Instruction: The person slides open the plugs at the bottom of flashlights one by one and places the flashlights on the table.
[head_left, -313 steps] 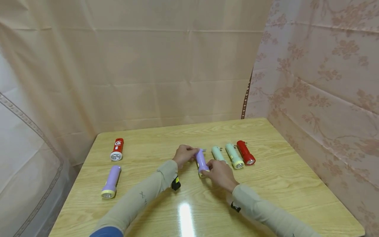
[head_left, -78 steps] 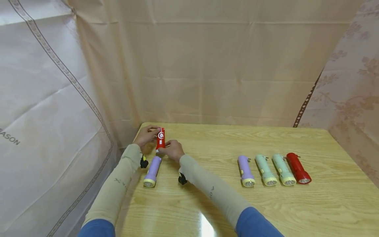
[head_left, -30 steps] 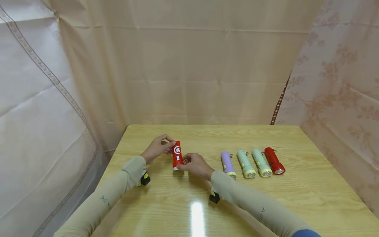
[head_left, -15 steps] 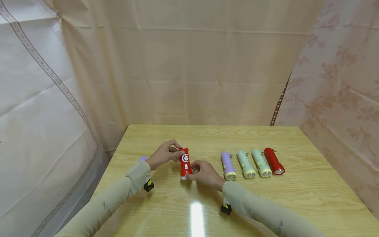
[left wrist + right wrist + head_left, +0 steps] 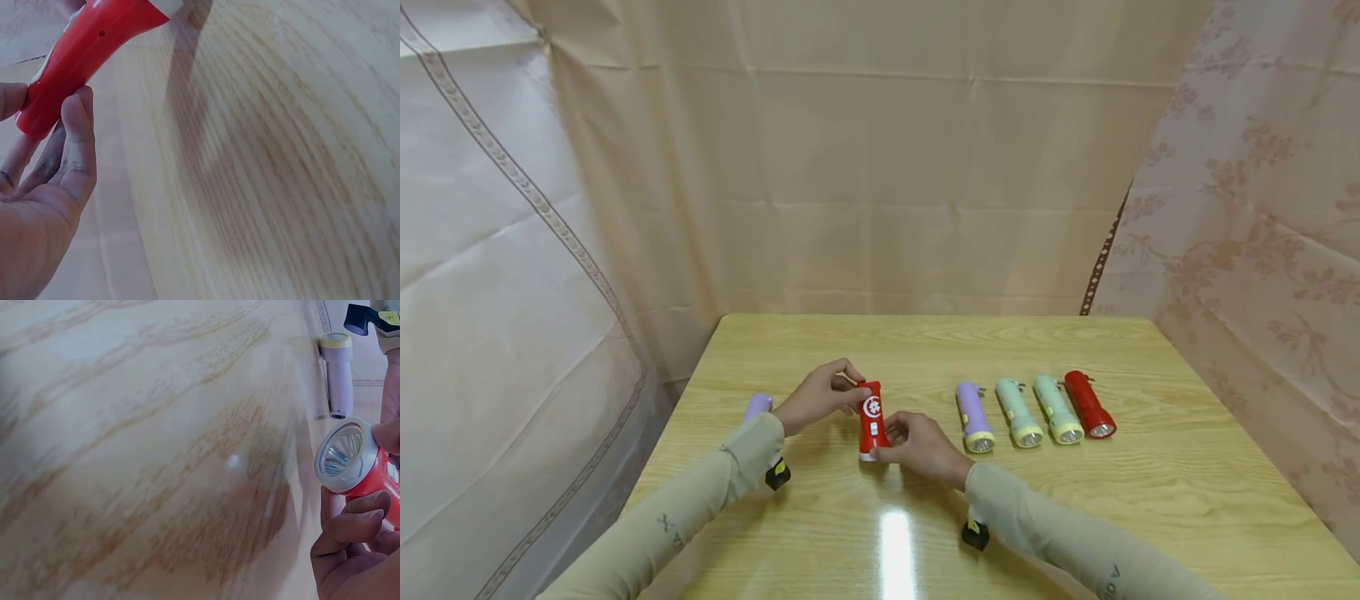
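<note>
Between both hands is a red flashlight with a white emblem, a white switch and a white-rimmed lens end. My left hand pinches its tail end between thumb and fingers, as the left wrist view also shows on the red body. At the lens end, the thumb and fingers of my right hand grip the head; the lens faces toward the near side in the right wrist view. A purple flashlight lies left of my left hand, mostly hidden by the forearm in the head view.
To the right lie, side by side, a purple flashlight, two mint-green flashlights and a darker red flashlight, lens ends toward me. The wooden table ends at curtains behind and at the sides.
Both hands gripped the red flashlight at the table's left and carried it right, toward the middle. Earlier they held the purple flashlight now in the right row. Over the last half second little moved.
</note>
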A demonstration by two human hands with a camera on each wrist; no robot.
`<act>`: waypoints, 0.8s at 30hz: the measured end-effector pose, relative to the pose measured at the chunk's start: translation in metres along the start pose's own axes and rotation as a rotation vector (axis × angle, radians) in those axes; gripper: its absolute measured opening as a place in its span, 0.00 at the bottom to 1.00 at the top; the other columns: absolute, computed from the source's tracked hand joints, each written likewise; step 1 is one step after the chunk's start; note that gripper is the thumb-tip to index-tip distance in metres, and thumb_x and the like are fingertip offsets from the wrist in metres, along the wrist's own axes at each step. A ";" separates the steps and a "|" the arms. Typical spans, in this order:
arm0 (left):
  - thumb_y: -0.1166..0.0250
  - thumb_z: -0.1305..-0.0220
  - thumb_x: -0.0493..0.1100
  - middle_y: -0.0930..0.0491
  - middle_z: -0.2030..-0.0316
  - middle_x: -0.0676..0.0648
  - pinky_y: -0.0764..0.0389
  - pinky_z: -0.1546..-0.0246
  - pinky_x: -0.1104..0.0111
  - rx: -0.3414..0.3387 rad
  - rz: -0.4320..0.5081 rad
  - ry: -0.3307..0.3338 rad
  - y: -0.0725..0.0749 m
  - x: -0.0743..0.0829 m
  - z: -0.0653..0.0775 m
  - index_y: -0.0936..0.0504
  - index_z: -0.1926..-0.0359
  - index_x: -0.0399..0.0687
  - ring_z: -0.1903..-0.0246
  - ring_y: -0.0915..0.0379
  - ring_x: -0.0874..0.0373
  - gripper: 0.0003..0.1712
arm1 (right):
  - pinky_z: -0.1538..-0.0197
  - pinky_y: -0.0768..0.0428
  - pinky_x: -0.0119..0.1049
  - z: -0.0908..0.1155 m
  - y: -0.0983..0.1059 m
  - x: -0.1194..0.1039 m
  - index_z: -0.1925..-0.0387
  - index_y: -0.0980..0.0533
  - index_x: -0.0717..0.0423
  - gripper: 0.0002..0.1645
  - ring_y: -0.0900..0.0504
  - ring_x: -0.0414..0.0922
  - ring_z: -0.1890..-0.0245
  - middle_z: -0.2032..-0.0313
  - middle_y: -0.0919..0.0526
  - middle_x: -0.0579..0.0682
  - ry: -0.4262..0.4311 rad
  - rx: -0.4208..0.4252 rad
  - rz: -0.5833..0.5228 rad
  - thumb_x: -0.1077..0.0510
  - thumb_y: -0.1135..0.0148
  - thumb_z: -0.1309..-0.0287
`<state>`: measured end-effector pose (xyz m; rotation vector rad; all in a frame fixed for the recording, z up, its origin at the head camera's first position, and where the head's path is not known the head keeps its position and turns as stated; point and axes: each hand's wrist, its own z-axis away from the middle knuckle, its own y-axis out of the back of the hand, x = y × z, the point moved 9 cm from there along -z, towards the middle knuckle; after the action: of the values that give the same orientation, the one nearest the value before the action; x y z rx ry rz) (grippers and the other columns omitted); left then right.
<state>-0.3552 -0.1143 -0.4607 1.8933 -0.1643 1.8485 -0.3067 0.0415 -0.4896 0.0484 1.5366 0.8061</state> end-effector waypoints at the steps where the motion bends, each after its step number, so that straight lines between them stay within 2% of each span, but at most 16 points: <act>1: 0.29 0.31 0.44 0.14 0.54 0.42 0.16 0.53 0.45 0.000 0.002 0.000 0.000 0.000 0.001 0.24 0.52 0.41 0.57 0.15 0.49 0.15 | 0.55 0.22 0.40 0.000 0.000 0.000 0.51 0.19 0.59 0.25 0.19 0.42 0.61 0.62 0.16 0.46 -0.001 0.001 0.000 0.51 0.22 0.46; 17: 0.30 0.30 0.45 0.15 0.52 0.42 0.18 0.52 0.41 -0.006 0.018 -0.013 -0.001 0.000 0.009 0.25 0.52 0.41 0.56 0.16 0.48 0.16 | 0.53 0.23 0.41 -0.001 -0.004 0.005 0.51 0.21 0.58 0.26 0.20 0.42 0.61 0.61 0.17 0.46 -0.011 0.000 -0.006 0.52 0.21 0.47; 24: 0.34 0.27 0.50 0.15 0.54 0.44 0.17 0.55 0.43 0.032 0.002 -0.066 -0.003 0.008 0.019 0.23 0.53 0.44 0.56 0.17 0.49 0.15 | 0.51 0.23 0.43 0.001 -0.006 0.006 0.51 0.23 0.57 0.28 0.21 0.44 0.59 0.60 0.18 0.47 -0.027 -0.004 -0.025 0.54 0.18 0.50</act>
<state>-0.3359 -0.1176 -0.4526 1.9777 -0.1599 1.8013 -0.3044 0.0399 -0.4977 0.0367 1.5076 0.7856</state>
